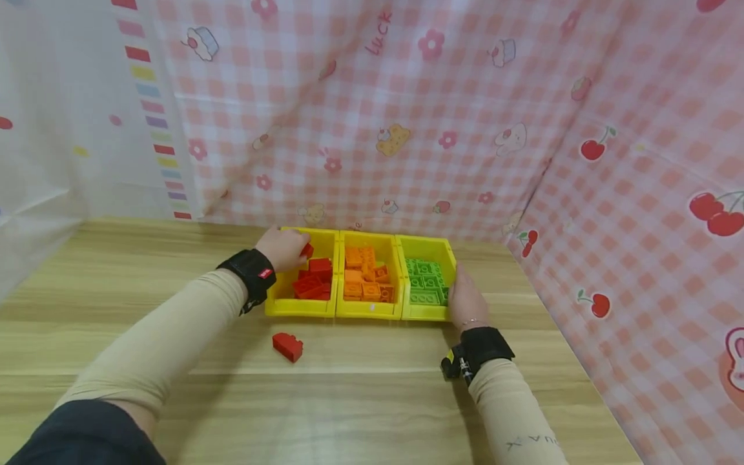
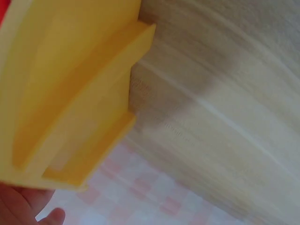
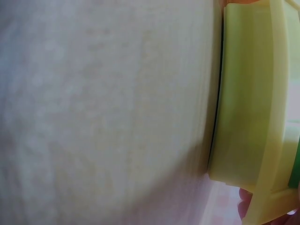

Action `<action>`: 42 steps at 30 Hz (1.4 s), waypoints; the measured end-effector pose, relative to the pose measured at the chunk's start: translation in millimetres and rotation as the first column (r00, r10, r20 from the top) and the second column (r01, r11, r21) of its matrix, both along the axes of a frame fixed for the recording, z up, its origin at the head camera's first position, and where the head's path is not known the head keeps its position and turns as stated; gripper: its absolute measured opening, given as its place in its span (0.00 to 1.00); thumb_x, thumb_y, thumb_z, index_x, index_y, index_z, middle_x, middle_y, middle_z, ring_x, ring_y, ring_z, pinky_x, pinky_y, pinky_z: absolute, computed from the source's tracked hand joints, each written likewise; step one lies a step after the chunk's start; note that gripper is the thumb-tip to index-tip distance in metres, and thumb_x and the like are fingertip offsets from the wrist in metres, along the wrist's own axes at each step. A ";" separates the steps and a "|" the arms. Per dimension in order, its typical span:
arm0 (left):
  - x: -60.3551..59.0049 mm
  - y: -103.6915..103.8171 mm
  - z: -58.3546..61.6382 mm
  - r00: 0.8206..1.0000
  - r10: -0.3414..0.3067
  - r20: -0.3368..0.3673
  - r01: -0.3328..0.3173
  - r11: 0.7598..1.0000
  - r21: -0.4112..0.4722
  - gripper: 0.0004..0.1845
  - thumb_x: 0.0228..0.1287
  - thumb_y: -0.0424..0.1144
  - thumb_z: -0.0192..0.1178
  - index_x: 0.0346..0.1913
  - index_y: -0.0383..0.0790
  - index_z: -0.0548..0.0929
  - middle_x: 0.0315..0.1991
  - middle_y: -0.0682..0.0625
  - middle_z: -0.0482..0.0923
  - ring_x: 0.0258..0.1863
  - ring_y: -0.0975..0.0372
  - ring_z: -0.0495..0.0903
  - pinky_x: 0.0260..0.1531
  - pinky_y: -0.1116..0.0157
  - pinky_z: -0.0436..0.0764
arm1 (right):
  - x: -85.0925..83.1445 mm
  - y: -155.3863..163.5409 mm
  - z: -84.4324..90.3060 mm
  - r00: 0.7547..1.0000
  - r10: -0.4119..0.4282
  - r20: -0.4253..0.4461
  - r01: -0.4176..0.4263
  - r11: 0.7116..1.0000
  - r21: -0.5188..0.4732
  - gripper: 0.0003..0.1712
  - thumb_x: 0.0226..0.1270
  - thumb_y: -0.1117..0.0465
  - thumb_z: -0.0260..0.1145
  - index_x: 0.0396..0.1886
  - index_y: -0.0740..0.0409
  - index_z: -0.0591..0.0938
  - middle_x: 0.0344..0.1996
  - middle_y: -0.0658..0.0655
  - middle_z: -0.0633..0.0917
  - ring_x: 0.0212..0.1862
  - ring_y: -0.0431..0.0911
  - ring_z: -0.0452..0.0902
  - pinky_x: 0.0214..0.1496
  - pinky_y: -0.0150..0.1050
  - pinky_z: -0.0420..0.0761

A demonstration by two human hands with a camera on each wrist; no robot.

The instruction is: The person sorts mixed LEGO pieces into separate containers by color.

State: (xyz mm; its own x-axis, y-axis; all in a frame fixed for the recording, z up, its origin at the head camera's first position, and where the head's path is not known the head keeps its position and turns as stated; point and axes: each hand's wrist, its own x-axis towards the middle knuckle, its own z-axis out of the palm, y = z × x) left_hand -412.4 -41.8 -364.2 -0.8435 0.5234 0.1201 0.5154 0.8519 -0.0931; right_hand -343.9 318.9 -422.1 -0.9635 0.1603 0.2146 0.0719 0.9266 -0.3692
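Three yellow bins stand joined in a row on the wooden table. My left hand [image 1: 283,248] grips the left bin [image 1: 277,309] at its outer back side, and a red brick [image 1: 307,250] shows right at its fingertips. More red bricks [image 1: 312,282] lie in that bin. In the left wrist view, fingers [image 2: 21,205] show past the edge of the yellow bin wall [image 2: 93,101]. My right hand [image 1: 467,298] holds the outer side of the right bin [image 1: 426,314], which contains green bricks [image 1: 424,282]. Its fingertips [image 3: 243,201] curl around the corner in the right wrist view.
Orange bricks [image 1: 366,274] fill the middle bin [image 1: 369,312]. One loose red brick [image 1: 287,347] lies on the wooden table [image 1: 349,394] in front of the left bin. A pink checked cloth [image 1: 349,129] hangs behind the bins and along the right side.
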 end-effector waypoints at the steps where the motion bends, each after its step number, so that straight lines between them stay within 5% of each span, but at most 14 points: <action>1: -0.4 -0.2 -1.2 1.000 0.004 -0.004 -0.004 1.000 -0.009 0.13 0.60 0.42 0.62 0.41 0.36 0.79 0.33 0.45 0.81 0.37 0.52 0.78 0.52 0.44 0.65 | -0.3 -0.4 0.8 1.000 0.002 -0.003 -0.002 1.000 -0.001 0.27 0.75 0.62 0.42 0.71 0.63 0.54 0.61 0.67 0.69 0.61 0.58 0.67 0.60 0.52 0.65; 6: -4.9 0.2 -13.4 1.000 0.018 -0.013 -0.019 1.000 -0.024 0.08 0.59 0.39 0.62 0.39 0.40 0.81 0.32 0.48 0.82 0.40 0.52 0.80 0.58 0.39 0.53 | -0.2 0.5 5.0 1.000 0.005 0.003 -0.005 1.000 -0.005 0.28 0.75 0.63 0.42 0.71 0.63 0.53 0.62 0.67 0.68 0.61 0.58 0.66 0.61 0.52 0.64; 14: -5.5 4.8 -27.2 0.998 0.054 -0.038 -0.057 0.993 -0.102 0.09 0.62 0.31 0.56 0.42 0.42 0.83 0.34 0.45 0.83 0.40 0.49 0.80 0.60 0.39 0.48 | 0.1 1.1 7.1 1.000 -0.001 0.018 0.002 1.000 -0.011 0.28 0.75 0.63 0.41 0.72 0.65 0.52 0.64 0.67 0.66 0.63 0.58 0.63 0.62 0.52 0.62; 27: 5.0 2.3 -22.4 0.999 0.035 0.004 -0.034 0.995 -0.098 0.07 0.61 0.31 0.56 0.41 0.42 0.82 0.34 0.47 0.83 0.41 0.52 0.80 0.61 0.41 0.47 | 1.2 0.0 0.7 1.000 0.005 0.013 -0.004 1.000 -0.005 0.28 0.74 0.63 0.41 0.71 0.65 0.54 0.63 0.67 0.67 0.62 0.59 0.65 0.60 0.53 0.64; 32: 22.4 -8.6 -10.6 1.000 0.001 -0.013 -0.001 0.999 -0.032 0.06 0.62 0.32 0.55 0.40 0.40 0.81 0.33 0.47 0.82 0.39 0.54 0.80 0.57 0.44 0.61 | 0.6 -3.8 0.5 1.000 0.024 0.008 -0.024 1.000 -0.004 0.28 0.74 0.63 0.40 0.71 0.66 0.52 0.64 0.68 0.66 0.63 0.60 0.64 0.61 0.54 0.63; 36: 45.0 -16.2 -0.3 1.000 -0.014 0.011 0.014 0.999 0.038 0.09 0.63 0.34 0.56 0.44 0.37 0.81 0.34 0.46 0.79 0.34 0.55 0.78 0.42 0.53 0.76 | 1.0 -3.7 0.9 0.999 0.035 0.022 -0.035 0.999 -0.029 0.28 0.74 0.63 0.39 0.72 0.66 0.52 0.64 0.68 0.64 0.64 0.60 0.62 0.62 0.54 0.61; 42: 80.6 -30.6 5.2 0.998 -0.052 0.047 0.048 0.995 0.085 0.16 0.60 0.36 0.61 0.52 0.37 0.80 0.38 0.46 0.79 0.32 0.57 0.77 0.37 0.60 0.78 | 1.2 -0.3 0.1 0.998 0.065 0.021 -0.065 0.998 -0.027 0.28 0.74 0.64 0.38 0.71 0.68 0.51 0.64 0.70 0.63 0.63 0.62 0.61 0.62 0.55 0.60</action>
